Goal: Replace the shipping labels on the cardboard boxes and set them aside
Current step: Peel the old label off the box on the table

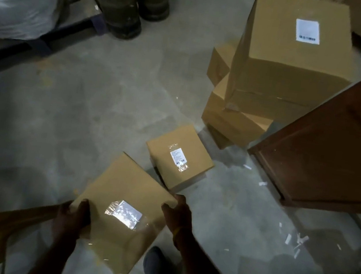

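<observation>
Hands gripped one cardboard box above the concrete floor: the left hand curled over its near-left edge, the right hand clasped its right corner. A taped, glare-washed label faced up. Just beyond lay a second labelled box, near the box stack.
</observation>
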Demonstrator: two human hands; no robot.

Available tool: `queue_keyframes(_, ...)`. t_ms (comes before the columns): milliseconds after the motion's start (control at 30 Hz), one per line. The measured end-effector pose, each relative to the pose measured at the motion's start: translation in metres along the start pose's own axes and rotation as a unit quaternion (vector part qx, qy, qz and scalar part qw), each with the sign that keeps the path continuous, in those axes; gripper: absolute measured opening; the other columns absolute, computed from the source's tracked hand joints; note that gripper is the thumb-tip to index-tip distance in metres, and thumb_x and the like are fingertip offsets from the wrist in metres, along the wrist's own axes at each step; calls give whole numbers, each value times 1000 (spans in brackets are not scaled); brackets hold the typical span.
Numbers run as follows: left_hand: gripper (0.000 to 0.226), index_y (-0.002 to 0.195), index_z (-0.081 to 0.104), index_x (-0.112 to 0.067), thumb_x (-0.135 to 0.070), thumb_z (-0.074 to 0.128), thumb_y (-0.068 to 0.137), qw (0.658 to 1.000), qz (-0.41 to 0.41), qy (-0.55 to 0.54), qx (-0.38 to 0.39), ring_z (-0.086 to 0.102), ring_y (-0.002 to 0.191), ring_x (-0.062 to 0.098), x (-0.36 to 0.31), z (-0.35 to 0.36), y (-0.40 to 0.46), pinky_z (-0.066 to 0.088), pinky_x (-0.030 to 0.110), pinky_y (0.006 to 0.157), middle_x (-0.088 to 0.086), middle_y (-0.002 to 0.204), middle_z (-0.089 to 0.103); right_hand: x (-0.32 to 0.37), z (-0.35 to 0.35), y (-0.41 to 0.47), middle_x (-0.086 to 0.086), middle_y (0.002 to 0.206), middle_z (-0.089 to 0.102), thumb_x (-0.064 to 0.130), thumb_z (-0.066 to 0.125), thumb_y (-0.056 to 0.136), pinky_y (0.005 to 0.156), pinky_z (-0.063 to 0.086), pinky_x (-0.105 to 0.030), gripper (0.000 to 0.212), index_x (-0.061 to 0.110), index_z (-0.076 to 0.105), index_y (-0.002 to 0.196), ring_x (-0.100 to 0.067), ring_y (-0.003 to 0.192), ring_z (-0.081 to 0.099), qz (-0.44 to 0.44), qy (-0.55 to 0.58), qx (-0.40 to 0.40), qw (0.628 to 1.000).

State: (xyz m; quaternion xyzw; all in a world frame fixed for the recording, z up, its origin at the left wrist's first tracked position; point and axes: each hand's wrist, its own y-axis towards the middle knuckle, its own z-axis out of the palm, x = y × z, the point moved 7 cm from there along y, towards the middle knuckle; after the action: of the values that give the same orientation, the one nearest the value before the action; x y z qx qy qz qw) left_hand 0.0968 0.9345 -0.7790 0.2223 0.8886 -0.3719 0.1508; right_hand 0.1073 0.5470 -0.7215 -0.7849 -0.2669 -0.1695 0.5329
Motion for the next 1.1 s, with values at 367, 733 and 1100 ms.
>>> queue_keyframes(367, 72, 132, 55, -20, -62, 55, 74, 968, 237, 30, 83, 60, 110, 38, -229, -32, -287, 47, 48, 94, 12, 135, 49, 7, -213, -156, -1, 94, 70, 45, 68, 83, 82, 56, -44, 31, 31, 55, 108, -26, 85, 67, 17, 39, -199, 979)
queue_keyframes(733, 46, 132, 52, -29, -49, 61, 92, 843, 517, 81, 122, 58, 114, 34, -438, -28, -548, 46, 43, 91, 5, 135, 49, 40, -461, -342, 6, 73, 66, 37, 72, 90, 66, 56, -27, 32, 21, 57, 114, -10, 61, 66, -83, 117, -380, 914)
queue_keyframes(1100, 49, 137, 46, -34, -54, 54, 93, 764, 625, 75, 145, 54, 121, 34, -532, 93, -791, 43, 43, 95, 5, 139, 47, -28, -672, -394, -8, 106, 69, 55, 73, 80, 84, 55, -43, 61, 15, 60, 124, -33, 99, 66, -100, 149, -483, 857)
